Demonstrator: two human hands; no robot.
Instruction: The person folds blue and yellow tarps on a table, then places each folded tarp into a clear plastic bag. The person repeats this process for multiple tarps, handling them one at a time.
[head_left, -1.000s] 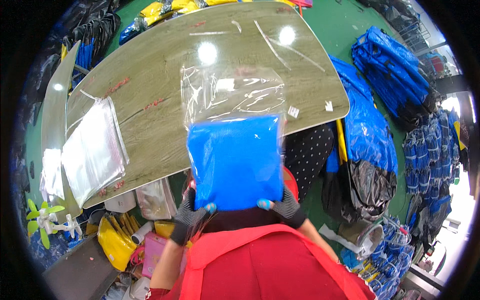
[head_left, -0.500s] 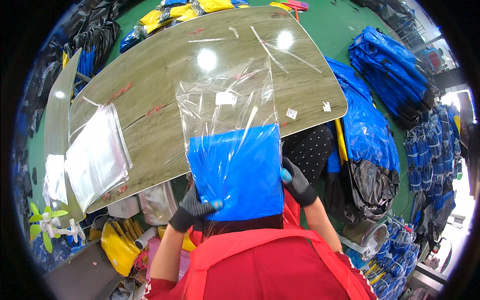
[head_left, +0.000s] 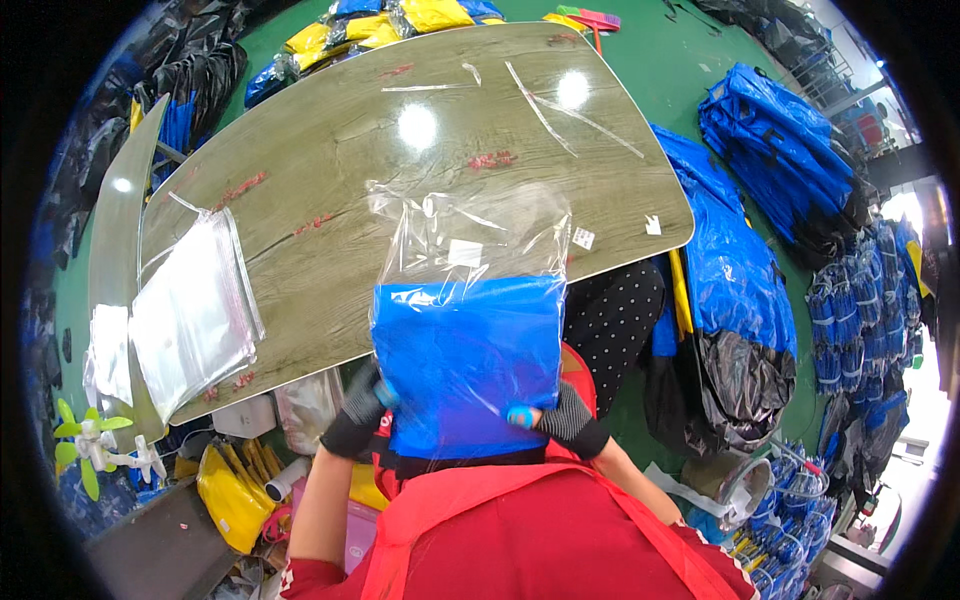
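Note:
A folded blue sheet [head_left: 465, 350] with a dark lower edge sits inside a clear plastic bag [head_left: 500, 245] in front of my body. The bag's upper part is unfilled and wrinkled over the table edge, above a small white label [head_left: 465, 253]. My left hand [head_left: 358, 415], in a dark striped glove with blue fingertips, closes on the bag's lower left edge and is slightly blurred. At the lower right, my right hand [head_left: 562, 418] grips the package, its blue thumb tip pressed on the front. The fingers behind the package are hidden.
The wood-patterned table [head_left: 320, 160] carries a stack of clear bags [head_left: 195, 300] at left, plus tape strips and small labels. Blue and black bundles [head_left: 745, 270] stand on the right. A small green-bladed fan [head_left: 92, 440] is at lower left. A dotted trouser leg [head_left: 615, 315] shows beside the table.
My right hand has moved down and inward, its thumb now on the package front. My left hand has shifted outward to the left edge. The bag's unfilled top has dropped and crumpled.

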